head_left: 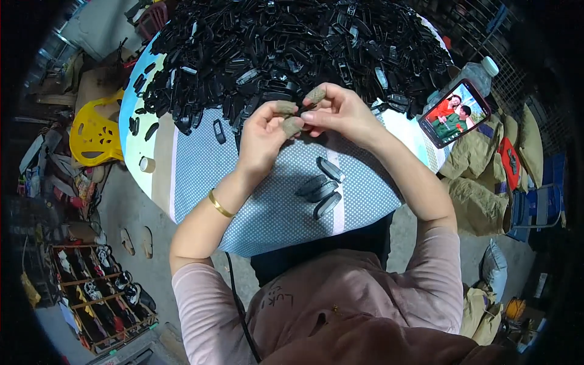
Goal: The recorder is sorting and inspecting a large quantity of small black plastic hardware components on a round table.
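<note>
Both hands meet over the near side of the round table, their fingertips pinched around a small black plastic part. My left hand grips it from the left, and my right hand from the right. Tan wraps cover some of the fingertips and hide most of the part. Just beyond the hands lies a big heap of black oval plastic parts. Several loose black parts rest on the dotted grey-blue cloth nearer to me. One single black part sits left of my left hand.
A phone showing a picture leans against a clear plastic bottle at the table's right. On the left edge stands a tape roll. Beside the table are a yellow plastic chair, a shoe rack and brown sacks.
</note>
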A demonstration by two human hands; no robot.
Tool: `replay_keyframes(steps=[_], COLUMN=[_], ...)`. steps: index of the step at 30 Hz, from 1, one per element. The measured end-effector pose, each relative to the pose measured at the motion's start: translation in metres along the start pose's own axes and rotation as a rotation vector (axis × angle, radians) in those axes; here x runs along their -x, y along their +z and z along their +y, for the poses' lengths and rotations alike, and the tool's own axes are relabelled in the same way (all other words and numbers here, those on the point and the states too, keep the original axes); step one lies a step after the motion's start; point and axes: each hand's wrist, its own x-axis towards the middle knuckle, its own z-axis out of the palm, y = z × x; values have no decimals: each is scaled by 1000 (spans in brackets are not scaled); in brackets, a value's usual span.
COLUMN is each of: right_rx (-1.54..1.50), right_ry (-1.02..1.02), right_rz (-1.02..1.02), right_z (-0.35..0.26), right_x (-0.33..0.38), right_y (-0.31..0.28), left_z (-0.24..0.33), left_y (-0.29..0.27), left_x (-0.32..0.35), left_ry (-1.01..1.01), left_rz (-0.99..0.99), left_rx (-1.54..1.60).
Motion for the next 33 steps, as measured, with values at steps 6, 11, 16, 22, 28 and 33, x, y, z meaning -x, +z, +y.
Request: replay_keyframes(steps=[6,11,16,22,28,33], right_rx=[1236,1519,1213,730,187,70], right_ry=[-130,-139,-236,59,-13,-222], right_rz=[246,137,203,133,223,365], right_z=[-26,2,-6,-12,-13,-8], right_x=[7,5,7,0,-5,-1], right_y=[-29,-19,-28,-34,-27,7], left_z=[11,17,19,-1,11,-1], left_y=[-1,-11,2,-3,-5,-9], left_x=[-1,2,8,-1,-3,-7], left_ry=[-76,-47,86,218,-109,13], left_rz=[111,-198,-271,-381,-164,-121], left_rx=[-84,-971,-1021,-967,-630,-446])
